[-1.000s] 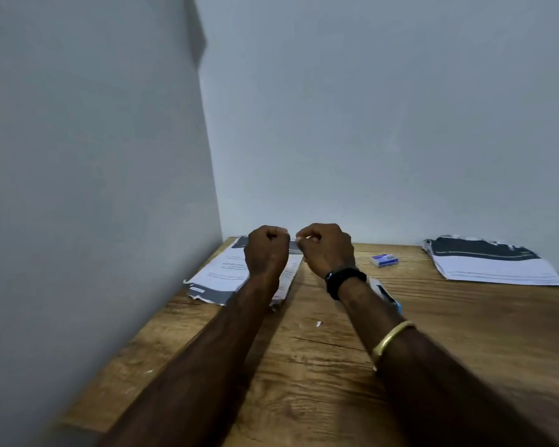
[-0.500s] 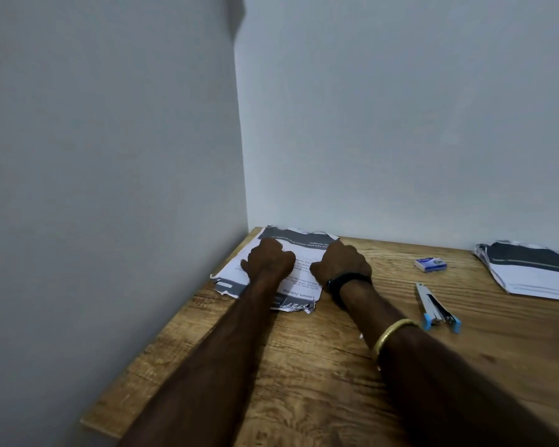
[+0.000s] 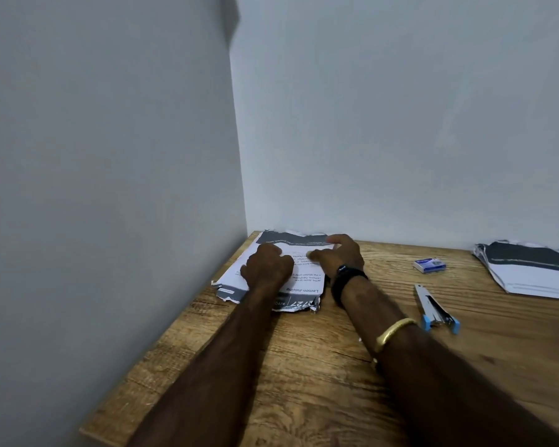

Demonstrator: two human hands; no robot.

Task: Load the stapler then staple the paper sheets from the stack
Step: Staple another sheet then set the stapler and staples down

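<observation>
**While both hands lay on the papers, the stapler waited off to the right**

Since the wooden table (image 3: 304, 366) filled the lower half of our view, we started there. It sat pushed into the corner of two bare walls. On it we saw two lots of paper. One pile (image 3: 304, 287) lay in the far left corner, and the other stack (image 3: 536, 275) lay well apart at the far right edge.

Our left hand (image 3: 267, 266) rested on the corner pile with its fingers curled under. We could not tell whether they pinched anything. Our right hand (image 3: 339, 256) lay beside it on the same pile, fingers reaching out flat over the top sheet and thumb pointing toward the left hand.

The stapler (image 3: 434, 309) lay on bare wood between the two lots of paper, touching neither. It sat to the right of the right wrist and nearer to us than the fingers. Its long axis ran roughly away from us, with the blue end toward us and the metal tip at the far end.

We judged the right hand the closer one, needing to draw back and swing right to reach it. The small box of staples (image 3: 430, 264) sat just beyond the tip.
</observation>
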